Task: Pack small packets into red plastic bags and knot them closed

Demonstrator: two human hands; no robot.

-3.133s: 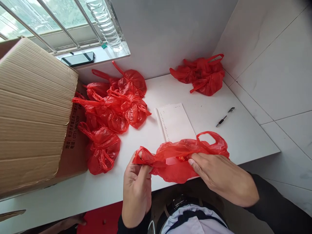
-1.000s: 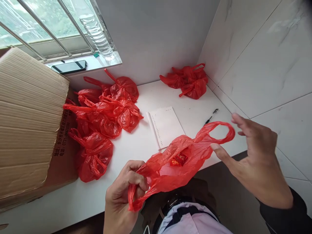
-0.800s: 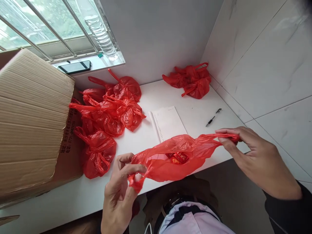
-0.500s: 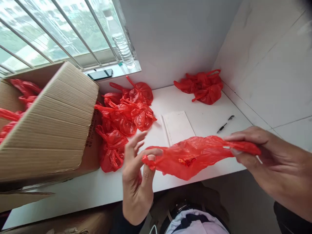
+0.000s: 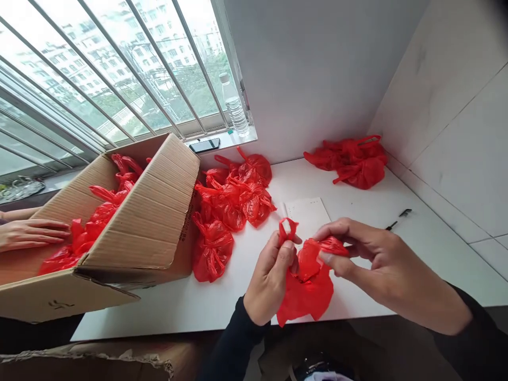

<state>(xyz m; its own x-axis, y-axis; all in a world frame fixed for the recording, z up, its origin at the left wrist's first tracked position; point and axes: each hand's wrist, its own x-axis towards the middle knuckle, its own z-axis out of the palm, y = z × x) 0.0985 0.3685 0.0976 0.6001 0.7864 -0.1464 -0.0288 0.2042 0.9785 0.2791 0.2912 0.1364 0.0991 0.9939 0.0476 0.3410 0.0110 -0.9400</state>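
At the near edge of the table (image 5: 174, 313), left hand (image 5: 272, 280) and right hand (image 5: 369, 254) each pinch one end of a red bag (image 5: 306, 297), seemingly not yet knotted. Beyond, clustered bags (image 5: 229, 206) beside a cardboard box (image 5: 146, 217) look already tied; another pile (image 5: 359, 165) lies farther back.

Can read no word or number: can make out only a dark sign (image 5: 61, 305) on the low flap of the open brown corrugated cardboard box (image 5: 146, 211), small black printing (image 5: 184, 223) on its shadowed side, and tiny marks (image 5: 315, 201) on the white paper notebook (image 5: 307, 211).
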